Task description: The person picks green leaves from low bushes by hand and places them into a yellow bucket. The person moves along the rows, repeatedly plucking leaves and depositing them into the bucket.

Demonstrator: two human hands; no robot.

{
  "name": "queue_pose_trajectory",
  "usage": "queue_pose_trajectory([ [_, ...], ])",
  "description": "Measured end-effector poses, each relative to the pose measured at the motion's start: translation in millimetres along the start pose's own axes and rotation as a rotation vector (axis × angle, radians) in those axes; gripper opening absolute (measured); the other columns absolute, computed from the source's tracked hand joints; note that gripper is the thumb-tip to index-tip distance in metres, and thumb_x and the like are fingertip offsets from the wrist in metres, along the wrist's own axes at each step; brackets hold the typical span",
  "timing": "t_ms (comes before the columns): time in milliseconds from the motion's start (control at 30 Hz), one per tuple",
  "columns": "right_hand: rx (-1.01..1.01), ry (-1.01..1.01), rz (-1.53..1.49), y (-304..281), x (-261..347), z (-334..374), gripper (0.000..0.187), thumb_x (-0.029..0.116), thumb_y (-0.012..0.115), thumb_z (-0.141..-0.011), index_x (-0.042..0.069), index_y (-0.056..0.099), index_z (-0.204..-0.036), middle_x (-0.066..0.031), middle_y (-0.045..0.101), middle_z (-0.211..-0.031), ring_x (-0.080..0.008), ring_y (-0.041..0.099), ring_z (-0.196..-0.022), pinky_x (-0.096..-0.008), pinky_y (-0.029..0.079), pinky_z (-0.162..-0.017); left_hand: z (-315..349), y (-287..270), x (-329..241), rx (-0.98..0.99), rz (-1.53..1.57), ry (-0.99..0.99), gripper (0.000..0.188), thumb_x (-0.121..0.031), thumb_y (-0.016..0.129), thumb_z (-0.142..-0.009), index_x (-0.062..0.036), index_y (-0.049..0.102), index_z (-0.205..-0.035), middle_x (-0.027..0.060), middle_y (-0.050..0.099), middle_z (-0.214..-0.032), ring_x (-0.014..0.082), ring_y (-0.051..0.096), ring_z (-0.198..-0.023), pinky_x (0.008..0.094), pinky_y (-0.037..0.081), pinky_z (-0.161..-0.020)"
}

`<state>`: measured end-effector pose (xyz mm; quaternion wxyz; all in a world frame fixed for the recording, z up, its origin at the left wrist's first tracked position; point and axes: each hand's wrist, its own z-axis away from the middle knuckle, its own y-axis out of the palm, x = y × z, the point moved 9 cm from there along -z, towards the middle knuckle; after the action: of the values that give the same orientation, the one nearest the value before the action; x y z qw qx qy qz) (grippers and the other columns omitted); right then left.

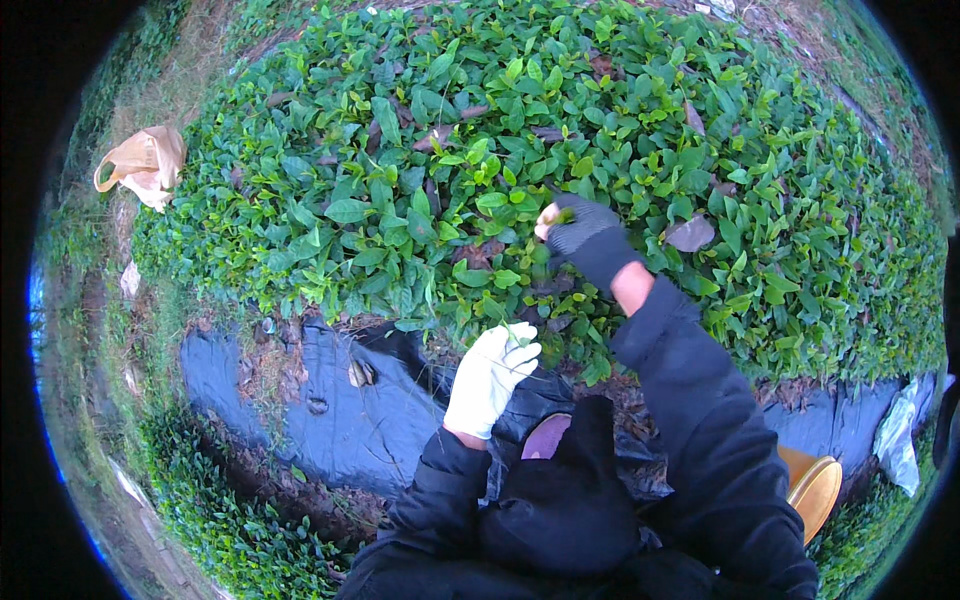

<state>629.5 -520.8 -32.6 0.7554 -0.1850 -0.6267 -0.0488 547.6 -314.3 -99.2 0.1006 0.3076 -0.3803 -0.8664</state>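
Note:
A broad, dense bush of glossy green leaves (440, 180), like tea, fills the upper view. My right hand (590, 238), in a dark glove with a bare fingertip showing, reaches into its middle. Its fingers are bent together among the shoots, and whatever they pinch is too small to make out. My left hand (492, 375), in a white glove, is at the bush's near edge with its fingers curled closed. Bits of green and thin stems show by its fingertips; what lies inside the hand is hidden.
Black plastic sheeting (350, 420) covers ground along the near side. A tan bag (147, 163) rests at the bush's far left. A yellow round-rimmed container (815, 490) stands at lower right, near a pale plastic bag (898, 440). Another leafy row (220, 500) grows at lower left.

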Motion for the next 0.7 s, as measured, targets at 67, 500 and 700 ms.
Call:
queue_pose_trajectory([
  [67, 0.08, 0.056, -0.497, -3.7, 4.9, 14.0, 0.009, 0.007, 0.068, -0.081, 0.004, 0.063, -0.087, -0.0031, 0.064, -0.082, -0.0118, 0.06, -0.068, -0.0278, 0.051, -0.062, 1.7, -4.4, 3.3, -0.001, -0.002, -0.004, 0.033, -0.027, 0.05, -0.096, -0.0017, 0.056, -0.116, 0.0111, 0.064, -0.112, 0.0231, 0.064, -0.096, 0.0354, 0.052, -0.081],
  [500, -0.147, -0.492, 0.699, 50.6, 26.6, 32.8, 0.032, 0.01, 0.069, -0.073, 0.007, 0.06, -0.103, -0.016, 0.062, -0.094, -0.035, 0.062, -0.085, -0.042, 0.05, -0.077, 42.4, -34.4, 59.4, -0.014, -0.137, -0.221, 0.027, -0.021, 0.053, -0.094, -0.0021, 0.056, -0.113, 0.0157, 0.062, -0.114, 0.026, 0.064, -0.096, 0.0352, 0.052, -0.082],
  [700, -0.116, -0.608, 0.656, 48.8, 22.4, 32.7, 0.034, 0.007, 0.069, -0.071, 0.006, 0.061, -0.104, -0.014, 0.063, -0.093, -0.0338, 0.062, -0.086, -0.0414, 0.05, -0.077, 49.0, -38.2, 60.8, -0.062, -0.178, -0.233, 0.026, -0.021, 0.053, -0.095, -0.0029, 0.057, -0.113, 0.013, 0.064, -0.112, 0.0213, 0.064, -0.094, 0.0317, 0.053, -0.079],
])
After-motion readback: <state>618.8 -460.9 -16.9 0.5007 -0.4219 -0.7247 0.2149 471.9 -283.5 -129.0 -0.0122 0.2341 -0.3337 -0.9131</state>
